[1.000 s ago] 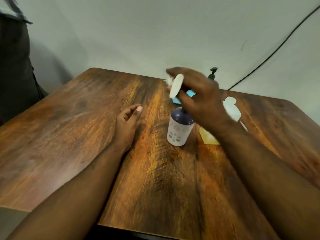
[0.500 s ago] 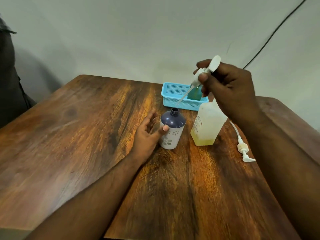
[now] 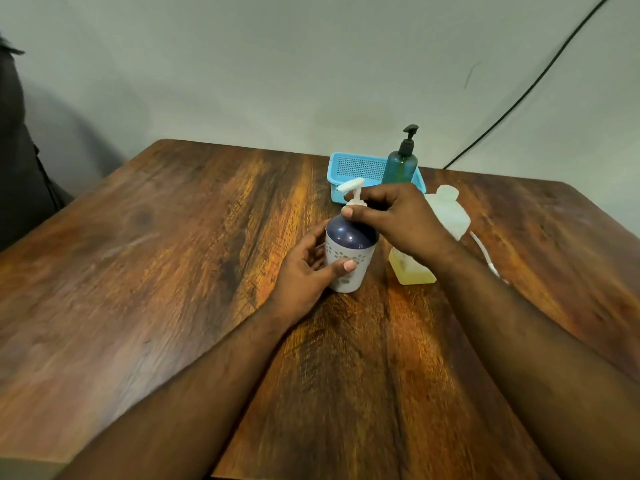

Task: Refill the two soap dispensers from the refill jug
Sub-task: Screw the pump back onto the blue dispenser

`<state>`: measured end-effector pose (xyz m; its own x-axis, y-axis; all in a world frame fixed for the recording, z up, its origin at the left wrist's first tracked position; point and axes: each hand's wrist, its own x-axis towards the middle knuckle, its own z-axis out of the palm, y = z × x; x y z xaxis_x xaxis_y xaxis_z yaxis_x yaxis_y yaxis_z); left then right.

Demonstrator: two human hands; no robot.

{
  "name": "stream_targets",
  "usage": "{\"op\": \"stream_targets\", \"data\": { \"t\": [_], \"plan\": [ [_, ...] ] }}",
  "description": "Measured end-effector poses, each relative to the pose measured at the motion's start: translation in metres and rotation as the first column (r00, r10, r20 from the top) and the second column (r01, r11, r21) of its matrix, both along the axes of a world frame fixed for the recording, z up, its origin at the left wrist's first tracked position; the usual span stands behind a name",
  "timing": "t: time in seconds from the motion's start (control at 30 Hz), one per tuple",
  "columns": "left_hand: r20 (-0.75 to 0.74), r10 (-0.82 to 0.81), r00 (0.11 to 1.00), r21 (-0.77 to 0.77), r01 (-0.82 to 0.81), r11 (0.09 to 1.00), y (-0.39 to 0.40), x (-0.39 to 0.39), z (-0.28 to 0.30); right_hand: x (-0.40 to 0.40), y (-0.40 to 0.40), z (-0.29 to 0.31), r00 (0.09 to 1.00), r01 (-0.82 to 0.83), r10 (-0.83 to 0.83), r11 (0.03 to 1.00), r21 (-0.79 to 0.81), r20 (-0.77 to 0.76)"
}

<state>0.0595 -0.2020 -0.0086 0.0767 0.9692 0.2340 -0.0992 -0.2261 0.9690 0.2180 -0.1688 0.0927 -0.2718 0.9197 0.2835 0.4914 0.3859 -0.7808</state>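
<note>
step: seating white pump (image 3: 353,194) on purple dispenser (image 3: 349,256), just left of refill jug (image 3: 431,237) | left hand (image 3: 308,268) clasps dispenser body | right hand (image 3: 398,220) pinches pump collar | advice: keep bottle upright, thread squarely, twist snug

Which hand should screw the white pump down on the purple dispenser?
Right. The right hand already pinches the white pump at its collar; the left hand grips the purple dispenser, bracing it upright.

Two soap dispensers (image 3: 349,256) (image 3: 400,164) stand on the counter (image 3: 173,271). There is one refill jug (image 3: 446,216), one blue basket (image 3: 353,169), and two hands (image 3: 304,268) (image 3: 401,220).
</note>
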Motion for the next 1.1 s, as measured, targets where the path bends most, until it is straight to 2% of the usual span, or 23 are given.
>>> {"op": "stream_targets", "data": {
  "t": [0.07,0.23,0.4,0.57,0.7,0.8,1.0,1.07,1.1],
  "plan": [
    [-0.015,0.009,1.000,0.006,-0.009,1.000,0.000,0.000,-0.001,0.001,0.000,-0.012,0.996,0.027,-0.030,0.999,-0.040,-0.082],
    [-0.054,0.006,0.999,0.011,-0.006,1.000,0.002,0.002,-0.001,-0.006,-0.005,-0.034,0.954,0.132,-0.106,0.988,0.075,-0.281],
    [-0.014,-0.015,1.000,-0.010,0.015,1.000,0.005,0.002,-0.002,-0.019,0.002,-0.044,0.898,0.225,-0.197,0.974,0.028,-0.393],
    [0.011,-0.028,1.000,-0.026,0.028,0.999,0.010,0.000,-0.006,-0.018,-0.001,-0.050,0.828,0.168,-0.126,0.985,0.027,-0.547],
    [0.030,-0.026,0.999,-0.039,0.027,0.999,0.012,-0.001,-0.008,-0.015,0.000,-0.056,0.841,0.081,-0.088,0.996,-0.037,-0.534],
    [0.031,-0.024,0.999,-0.038,0.025,0.999,0.015,-0.003,-0.010,-0.009,0.004,-0.059,0.757,0.022,-0.081,0.995,-0.099,-0.648],
    [0.010,-0.019,1.000,-0.047,0.019,0.999,0.015,-0.002,-0.012,-0.011,0.007,-0.065,0.780,0.084,-0.075,0.996,-0.015,-0.621],
    [0.003,-0.026,1.000,-0.044,0.027,0.999,0.015,-0.002,-0.013,-0.011,0.007,-0.066,0.805,0.055,-0.042,0.999,0.003,-0.592],
    [-0.001,-0.025,1.000,-0.044,0.025,0.999,0.015,-0.002,-0.013,-0.010,0.007,-0.065,0.788,0.006,-0.013,1.000,-0.014,-0.615]
  ]
}}
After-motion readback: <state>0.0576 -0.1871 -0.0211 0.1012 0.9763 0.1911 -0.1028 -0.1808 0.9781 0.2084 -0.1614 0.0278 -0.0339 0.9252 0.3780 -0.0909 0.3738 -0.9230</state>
